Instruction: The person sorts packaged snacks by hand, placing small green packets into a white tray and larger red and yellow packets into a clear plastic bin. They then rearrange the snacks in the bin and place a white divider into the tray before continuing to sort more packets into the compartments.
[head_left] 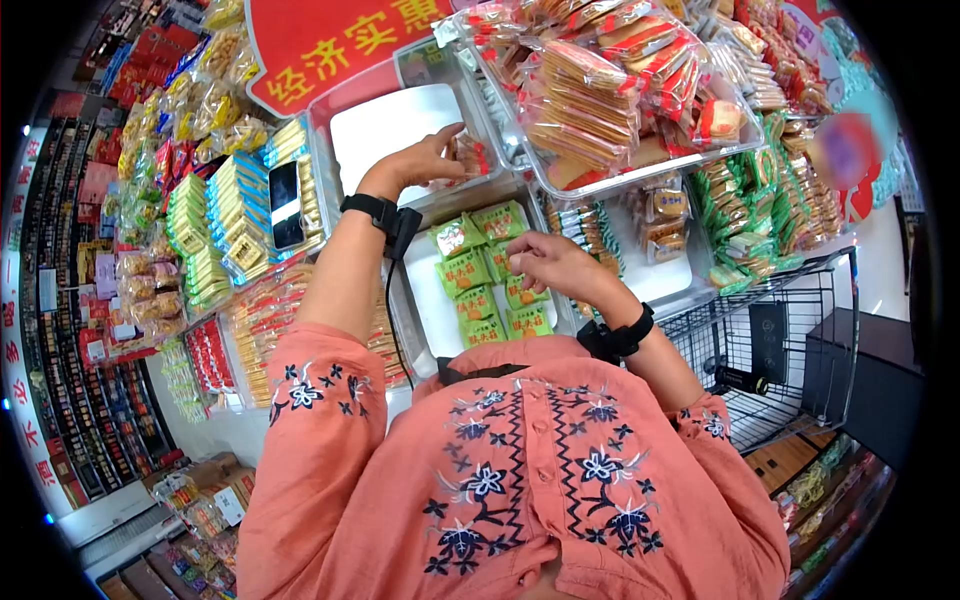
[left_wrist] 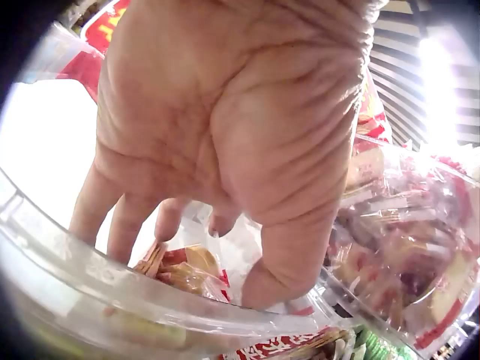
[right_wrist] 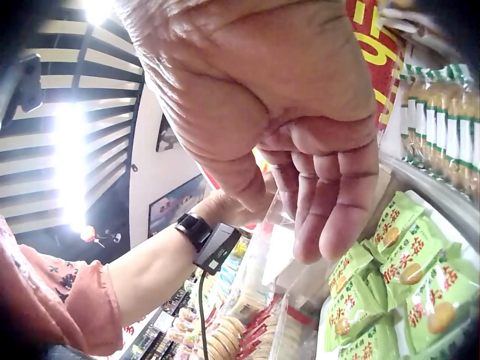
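Note:
My left hand reaches into the upper clear bin, its fingers at a small clear-and-red snack packet by the bin's right side. In the left wrist view the fingers of the left hand hang spread around the packet; a firm grip cannot be made out. Over the lower bin my right hand hovers with loosely bent fingers and holds nothing. Beneath it lie two columns of green packets, also seen beside the right hand in the right wrist view.
A raised tray piled with wrapped biscuits stands at upper right. A phone lies on blue-and-white packets at left. A black wire cart stands at right. A cable hangs from the left wrist camera.

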